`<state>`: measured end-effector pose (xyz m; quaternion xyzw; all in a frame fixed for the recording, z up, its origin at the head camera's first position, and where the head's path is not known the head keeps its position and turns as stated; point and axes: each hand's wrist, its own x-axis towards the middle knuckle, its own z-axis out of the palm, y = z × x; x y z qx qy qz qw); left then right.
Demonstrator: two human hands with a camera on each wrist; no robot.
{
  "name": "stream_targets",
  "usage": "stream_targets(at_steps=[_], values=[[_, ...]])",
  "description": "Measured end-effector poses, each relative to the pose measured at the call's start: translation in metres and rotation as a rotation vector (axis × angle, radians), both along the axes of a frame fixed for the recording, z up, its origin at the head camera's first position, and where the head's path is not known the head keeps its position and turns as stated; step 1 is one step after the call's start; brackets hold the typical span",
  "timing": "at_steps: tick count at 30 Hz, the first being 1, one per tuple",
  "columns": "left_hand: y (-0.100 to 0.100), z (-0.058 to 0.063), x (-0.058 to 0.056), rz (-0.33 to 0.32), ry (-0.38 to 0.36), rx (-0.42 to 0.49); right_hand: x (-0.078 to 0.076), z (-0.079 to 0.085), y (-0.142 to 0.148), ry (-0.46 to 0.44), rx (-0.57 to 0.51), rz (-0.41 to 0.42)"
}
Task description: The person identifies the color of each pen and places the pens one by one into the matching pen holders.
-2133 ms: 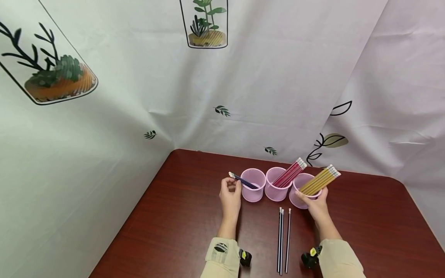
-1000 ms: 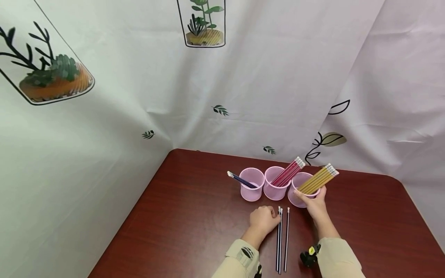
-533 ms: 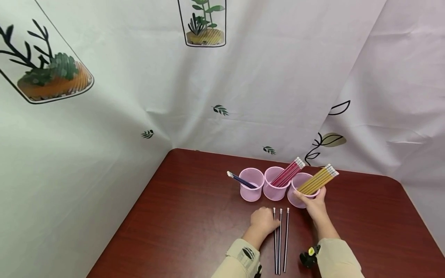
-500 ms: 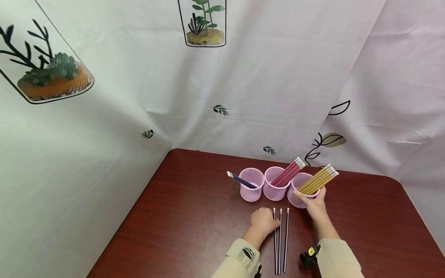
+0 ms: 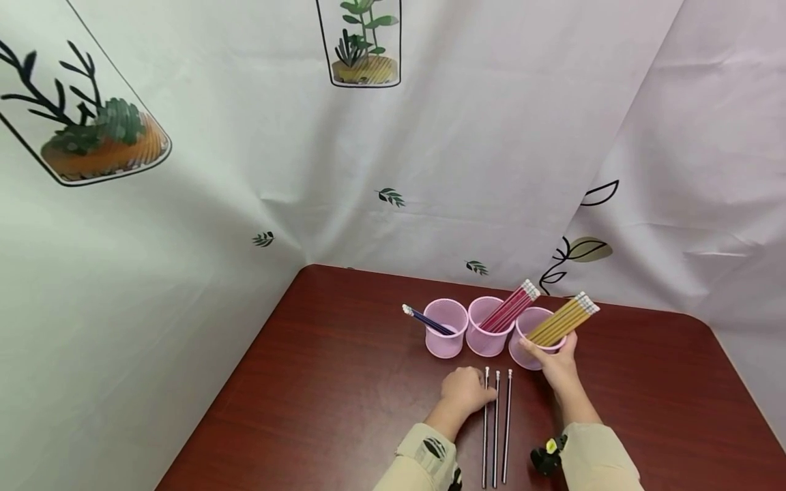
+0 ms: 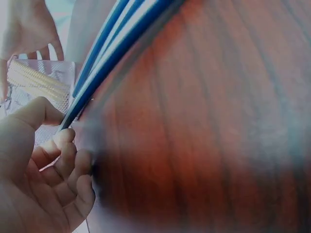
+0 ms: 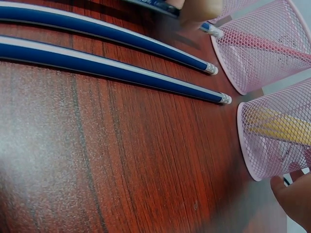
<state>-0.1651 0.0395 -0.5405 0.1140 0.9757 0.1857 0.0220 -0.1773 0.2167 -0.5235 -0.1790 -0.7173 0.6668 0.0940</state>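
Observation:
My left hand (image 5: pixel 463 391) pinches the leftmost of three blue-and-white striped pencils between thumb and forefinger, near its eraser end. That pencil (image 5: pixel 484 447) lies on the table; the middle pencil (image 5: pixel 496 436) and right pencil (image 5: pixel 507 433) lie beside it. In the left wrist view, thumb and forefinger meet at a blue pencil (image 6: pixel 104 73). With thumb and fingers around its side, my right hand (image 5: pixel 561 368) holds the right pink mesh pencil cup (image 5: pixel 523 351). Yellow pencils (image 5: pixel 563 320) lean in that cup. The right wrist view shows the right hand (image 7: pixel 295 196) only partly.
The middle pink cup (image 5: pixel 486 343) holds red pencils (image 5: pixel 510 308), and the left pink cup (image 5: pixel 443 346) holds several dark blue pencils (image 5: pixel 426 320). The cups stand in a row on the brown table (image 5: pixel 331 368). Behind hangs a white printed cloth (image 5: pixel 460 150).
My left hand has left the dark blue pencils in the left cup and come down to the table pencils. The leftmost one has shifted left, away from the middle one. My right hand stays put.

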Motion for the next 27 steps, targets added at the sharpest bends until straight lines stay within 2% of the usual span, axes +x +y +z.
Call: stream_targets(at_steps=[4, 8, 15, 21, 27], values=[[-0.001, 0.005, -0.001, -0.008, 0.020, 0.130, 0.000, 0.000, 0.000, 0.007, 0.001, 0.000], [-0.002, 0.012, -0.002, -0.015, 0.055, 0.215, 0.001, 0.000, 0.000, 0.008, 0.010, -0.005], [-0.002, 0.023, -0.003, -0.024, 0.081, 0.313, 0.001, 0.000, -0.001, 0.024, 0.020, 0.000], [-0.002, 0.034, -0.005, -0.036, 0.167, 0.399, 0.001, 0.001, -0.002, 0.022, 0.019, -0.005], [-0.002, 0.044, -0.007, -0.009, 0.250, 0.450, 0.000, 0.000, -0.001, 0.021, 0.023, -0.011]])
